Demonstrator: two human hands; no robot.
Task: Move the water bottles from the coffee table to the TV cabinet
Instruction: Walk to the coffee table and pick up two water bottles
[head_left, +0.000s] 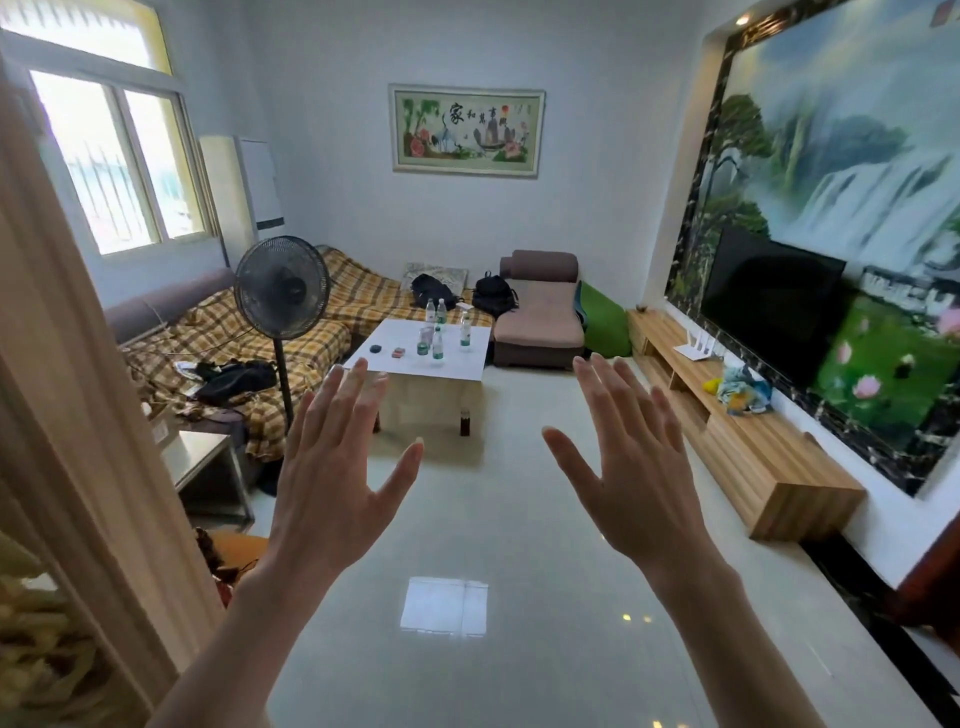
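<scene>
Several clear water bottles (438, 347) with green labels stand on the white coffee table (467, 364) across the room. The long wooden TV cabinet (748, 452) runs along the right wall under a black TV (769, 301). My left hand (332, 467) and my right hand (628, 467) are raised in front of me, palms facing away, fingers spread, both holding nothing. Both hands are far from the table and the bottles.
A standing fan (283, 291) is left of the table, beside a plaid-covered sofa (218, 332). A brown chaise (540, 322) sits behind the table. A white router (698, 348) and a crumpled cloth (743, 389) lie on the cabinet. Glossy tiled floor (493, 519) stretches ahead.
</scene>
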